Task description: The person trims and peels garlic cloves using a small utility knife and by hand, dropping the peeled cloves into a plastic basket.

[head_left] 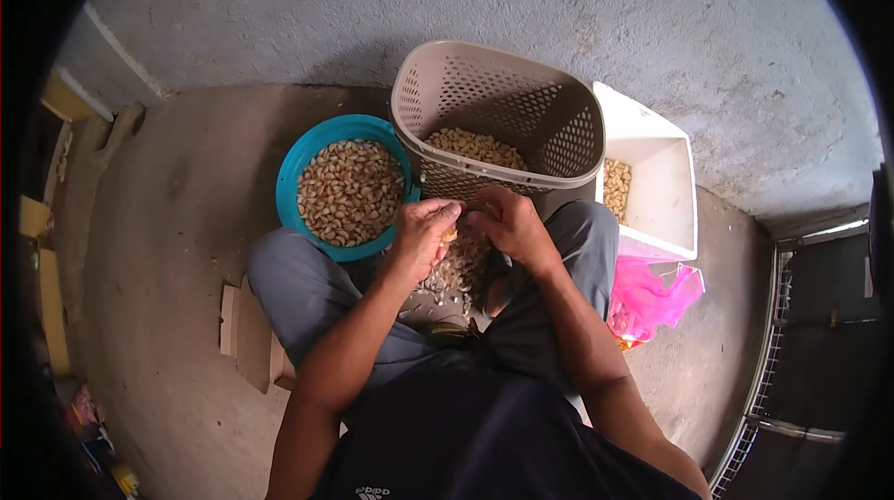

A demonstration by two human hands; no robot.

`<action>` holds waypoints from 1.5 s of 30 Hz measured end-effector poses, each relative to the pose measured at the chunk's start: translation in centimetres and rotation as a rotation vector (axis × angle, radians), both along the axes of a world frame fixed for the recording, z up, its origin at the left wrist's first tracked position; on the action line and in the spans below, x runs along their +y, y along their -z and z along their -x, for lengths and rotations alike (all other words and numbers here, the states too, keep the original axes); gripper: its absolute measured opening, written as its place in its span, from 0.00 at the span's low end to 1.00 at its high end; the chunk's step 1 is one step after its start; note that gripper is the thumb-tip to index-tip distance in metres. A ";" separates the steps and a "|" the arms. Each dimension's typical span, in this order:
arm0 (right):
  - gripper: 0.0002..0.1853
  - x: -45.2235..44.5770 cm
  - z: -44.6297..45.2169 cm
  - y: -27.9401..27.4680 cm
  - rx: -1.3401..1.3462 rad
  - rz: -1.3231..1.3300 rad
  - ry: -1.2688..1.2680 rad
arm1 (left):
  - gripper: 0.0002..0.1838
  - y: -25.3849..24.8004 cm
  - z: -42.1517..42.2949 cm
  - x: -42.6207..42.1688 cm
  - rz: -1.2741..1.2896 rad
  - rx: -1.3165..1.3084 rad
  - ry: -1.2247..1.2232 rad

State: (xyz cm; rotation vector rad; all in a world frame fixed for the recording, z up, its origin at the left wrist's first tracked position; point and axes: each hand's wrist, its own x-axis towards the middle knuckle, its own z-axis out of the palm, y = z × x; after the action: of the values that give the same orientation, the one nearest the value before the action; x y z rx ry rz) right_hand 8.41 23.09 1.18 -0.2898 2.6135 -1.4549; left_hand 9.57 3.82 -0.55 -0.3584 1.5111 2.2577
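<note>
My left hand (425,237) is closed, with a small yellowish garlic clove (450,234) showing at its curled fingers. Close beside it, my right hand (510,224) is closed in a pinch; whatever its fingertips hold is too small to make out. To the left stands a turquoise basin (287,185) of unpeeled garlic cloves (349,191). Beyond my hands a beige perforated basket (570,141) holds paler, peeled-looking cloves (477,148). Under my hands, loose skins (456,278) lie in a pile on the floor between my legs.
A white foam box (666,193) with pale cloves (616,185) stands right of the basket. Near my right knee lies a pink plastic bag (652,300). Folded cardboard (253,337) lies by my left leg. A rough grey wall (307,16) rises behind the containers.
</note>
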 end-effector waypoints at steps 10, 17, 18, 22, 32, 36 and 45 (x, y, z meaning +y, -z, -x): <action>0.14 -2.6 -1.3 -1.1 0.126 0.187 -0.210 | 0.14 1.7 0.5 -0.5 -0.306 -0.121 -0.044; 0.10 -1.5 0.3 -0.7 -0.267 0.412 -0.136 | 0.16 0.3 0.3 0.2 -0.279 -0.085 -0.057; 0.10 -1.4 0.3 -0.9 -0.279 0.430 -0.128 | 0.16 0.2 0.3 0.3 -0.266 -0.068 -0.055; 0.12 -1.1 0.4 0.1 -0.294 0.482 -0.075 | 0.16 0.4 0.0 0.2 -0.223 -0.071 0.009; 0.10 -1.2 0.6 0.9 -0.079 0.420 -0.222 | 0.20 0.5 0.0 0.2 -0.258 -0.061 -0.008; 0.13 -1.3 0.8 0.4 -0.128 0.337 -0.088 | 0.18 0.1 -0.2 0.5 -0.202 -0.045 -0.009; 0.16 -0.5 0.8 1.1 0.043 0.234 -0.012 | 0.10 2.4 0.7 -0.5 -0.352 -0.048 0.015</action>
State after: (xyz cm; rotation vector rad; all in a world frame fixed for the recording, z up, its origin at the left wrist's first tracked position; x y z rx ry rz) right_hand 7.64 22.56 0.09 -0.3648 2.4684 -1.7716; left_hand 8.82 3.36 -2.95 -0.2920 1.0591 2.4245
